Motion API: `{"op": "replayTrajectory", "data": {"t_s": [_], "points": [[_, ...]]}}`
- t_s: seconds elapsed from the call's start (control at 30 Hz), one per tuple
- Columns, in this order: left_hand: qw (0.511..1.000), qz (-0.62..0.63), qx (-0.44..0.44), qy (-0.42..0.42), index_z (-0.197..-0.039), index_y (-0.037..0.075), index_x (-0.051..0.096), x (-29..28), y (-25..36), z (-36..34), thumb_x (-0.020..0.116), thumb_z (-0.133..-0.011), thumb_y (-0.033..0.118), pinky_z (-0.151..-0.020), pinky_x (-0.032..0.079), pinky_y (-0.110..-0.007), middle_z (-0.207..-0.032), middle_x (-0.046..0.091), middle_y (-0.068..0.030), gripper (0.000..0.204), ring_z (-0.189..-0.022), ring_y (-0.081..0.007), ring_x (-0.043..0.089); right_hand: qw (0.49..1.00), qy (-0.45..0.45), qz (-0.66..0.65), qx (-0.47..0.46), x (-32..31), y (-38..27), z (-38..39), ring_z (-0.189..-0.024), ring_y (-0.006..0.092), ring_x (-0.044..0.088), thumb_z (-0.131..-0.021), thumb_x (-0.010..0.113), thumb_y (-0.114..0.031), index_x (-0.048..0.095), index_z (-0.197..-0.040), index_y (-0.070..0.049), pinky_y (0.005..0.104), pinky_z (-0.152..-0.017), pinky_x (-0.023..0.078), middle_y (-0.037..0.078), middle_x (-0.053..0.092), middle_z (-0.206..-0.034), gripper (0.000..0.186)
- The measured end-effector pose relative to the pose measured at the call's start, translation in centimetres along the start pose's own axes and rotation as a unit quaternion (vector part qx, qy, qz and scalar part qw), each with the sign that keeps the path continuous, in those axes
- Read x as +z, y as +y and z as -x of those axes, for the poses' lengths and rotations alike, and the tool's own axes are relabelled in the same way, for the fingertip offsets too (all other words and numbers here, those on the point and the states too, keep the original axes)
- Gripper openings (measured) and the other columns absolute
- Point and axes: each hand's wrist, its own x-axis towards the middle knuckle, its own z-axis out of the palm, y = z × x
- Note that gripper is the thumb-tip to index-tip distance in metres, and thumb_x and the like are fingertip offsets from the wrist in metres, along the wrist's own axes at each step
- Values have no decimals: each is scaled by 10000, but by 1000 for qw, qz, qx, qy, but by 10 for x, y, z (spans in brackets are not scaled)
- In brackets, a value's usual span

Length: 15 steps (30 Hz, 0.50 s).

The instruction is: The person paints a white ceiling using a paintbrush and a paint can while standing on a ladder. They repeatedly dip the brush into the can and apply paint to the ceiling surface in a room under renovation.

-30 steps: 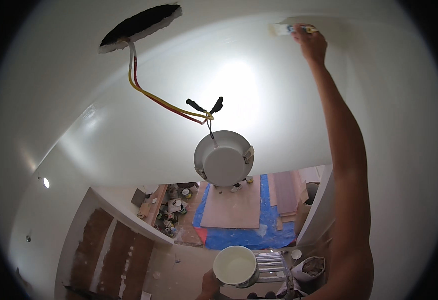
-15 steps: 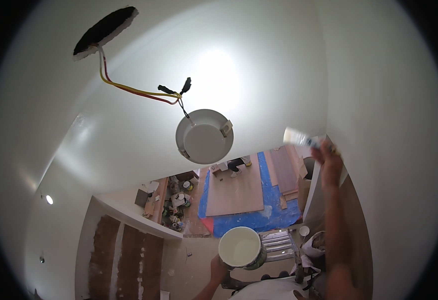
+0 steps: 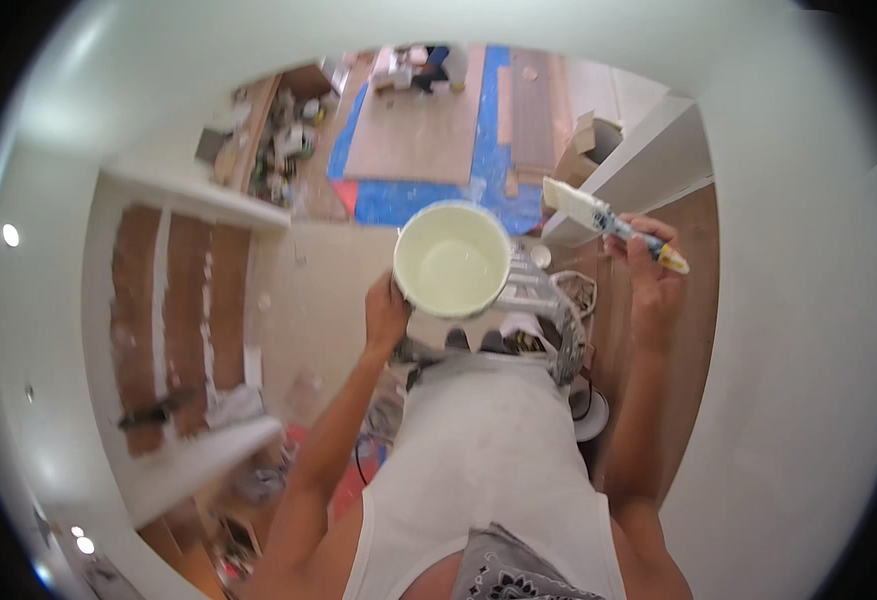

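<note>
My left hand [image 3: 386, 312] grips the side of a round white pail of pale paint [image 3: 452, 260], held level in front of my chest. My right hand [image 3: 649, 268] holds a paintbrush [image 3: 609, 222] by its handle, its white-coated bristles pointing up-left, a short way right of the pail's rim and apart from it. I stand high above the floor in a white sleeveless shirt, on a metal stepladder [image 3: 544, 305] seen below the pail.
White walls [image 3: 799, 380] curve around the right and top. Far below lie a blue tarp [image 3: 399, 200] with a brown board, cardboard boxes [image 3: 584, 150] and scattered tools [image 3: 284, 135]. A white ledge [image 3: 199, 450] and wood-panelled floor strips [image 3: 174, 300] sit at the left.
My right hand came down from the ceiling with the brush to beside the pail. My view swung from the ceiling and hanging lamp fitting down to the floor.
</note>
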Motion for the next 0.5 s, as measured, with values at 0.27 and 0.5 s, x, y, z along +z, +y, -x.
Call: {"op": "replayTrajectory", "data": {"t_s": [0.27,0.5], "points": [[995,33,-95,-27,-1110,-30,636,-16,22,-4,423,-1046,133,-754,492,-432,-878,661,-251,275,-807,-380,645,895,-339,291,3,122,18,-16,-717,235,704,-905,712,-93,714,-1004,-6,350,-682,549,139,730,-815,132],[995,60,-83,21,-1006,8,633,-7,15,-8,456,-1042,186,-682,458,-523,-839,638,-278,254,-822,-502,603,601,-596,527,-80,175,158,-9,-791,305,711,-877,719,-135,729,-1064,-16,397,-741,545,216,718,-840,222]]}}
